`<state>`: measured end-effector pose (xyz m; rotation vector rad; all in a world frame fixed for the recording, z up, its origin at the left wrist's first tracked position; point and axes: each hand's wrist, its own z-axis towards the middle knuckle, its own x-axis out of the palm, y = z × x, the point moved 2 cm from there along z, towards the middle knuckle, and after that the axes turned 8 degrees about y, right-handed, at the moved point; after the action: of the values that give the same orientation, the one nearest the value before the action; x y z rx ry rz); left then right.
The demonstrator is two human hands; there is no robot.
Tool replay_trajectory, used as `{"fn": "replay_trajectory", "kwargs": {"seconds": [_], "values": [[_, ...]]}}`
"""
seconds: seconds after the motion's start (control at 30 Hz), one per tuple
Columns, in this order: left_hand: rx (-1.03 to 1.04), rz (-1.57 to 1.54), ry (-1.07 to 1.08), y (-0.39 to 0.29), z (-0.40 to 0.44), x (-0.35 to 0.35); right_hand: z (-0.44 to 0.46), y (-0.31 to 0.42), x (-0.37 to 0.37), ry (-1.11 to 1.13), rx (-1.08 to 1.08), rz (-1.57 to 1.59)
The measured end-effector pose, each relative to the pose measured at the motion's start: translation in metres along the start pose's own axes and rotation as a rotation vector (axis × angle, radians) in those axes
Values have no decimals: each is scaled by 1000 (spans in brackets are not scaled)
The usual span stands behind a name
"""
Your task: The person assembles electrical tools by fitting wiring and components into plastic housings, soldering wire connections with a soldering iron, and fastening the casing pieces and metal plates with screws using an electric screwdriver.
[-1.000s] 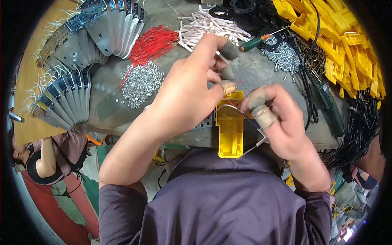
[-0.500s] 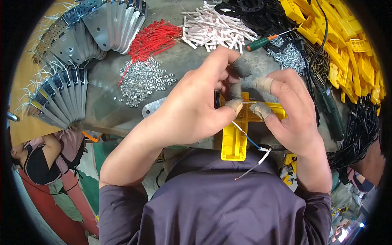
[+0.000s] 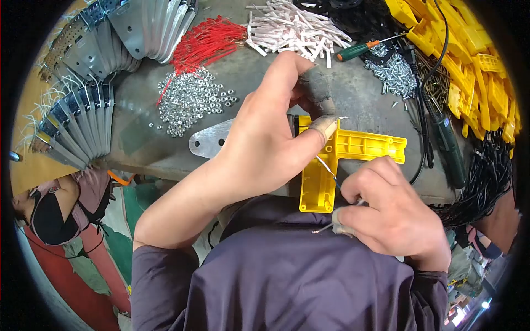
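A yellow plastic housing (image 3: 317,190) with ribbed insides lies at the table's front edge, its side arm pointing right. Over its upper part, my left hand (image 3: 276,129) is closed, thumb and wrapped fingertips pinching a thin wire whose bare tip sticks out. The wire (image 3: 326,165), white then blue, runs down across the housing. My right hand (image 3: 389,212) is closed around its lower part, below the housing's side arm, and a thin end pokes out to the left. A flat metal plate with holes (image 3: 207,142) extends left from behind my left hand; its joint with the housing is hidden.
Metal nuts (image 3: 190,105), red sleeved pieces (image 3: 210,44) and white tubes (image 3: 295,30) lie in piles behind. A green-handled screwdriver (image 3: 356,51), screws (image 3: 395,74) and yellow parts (image 3: 480,71) are at right. Metal blades with wires (image 3: 83,124) stand left. Another person (image 3: 61,212) is at far left.
My right hand has moved down from the wire's upper end beside my left hand to grip its lower part. The left hand keeps its pinch near the housing.
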<state>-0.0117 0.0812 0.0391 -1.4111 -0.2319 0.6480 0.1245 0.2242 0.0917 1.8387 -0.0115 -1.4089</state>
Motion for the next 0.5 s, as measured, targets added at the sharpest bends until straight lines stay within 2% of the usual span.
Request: {"fn": "replay_trajectory", "kwargs": {"seconds": [0.07, 0.2, 0.27, 0.33, 0.4, 0.47, 0.5], "values": [[-23, -99, -21, -1, -1, 3, -2, -8, 3, -158, 63, 105], [26, -70, -26, 2, -4, 1, 0, -4, -3, -208, 68, 151], [46, -105, -20, 2, -2, 0, -5, 1, -1, -61, 34, 47], [29, -121, -9, 1, -3, 0, -5, -4, -5, -104, 43, 35], [6, -141, 5, 1, -4, 2, -5, -8, -8, -218, 141, 176], [-53, -197, -16, 3, -5, 1, -2, 3, -1, 49, 11, 108], [-55, -198, -16, 3, -5, 1, -3, 5, 4, 50, -29, 84]]}}
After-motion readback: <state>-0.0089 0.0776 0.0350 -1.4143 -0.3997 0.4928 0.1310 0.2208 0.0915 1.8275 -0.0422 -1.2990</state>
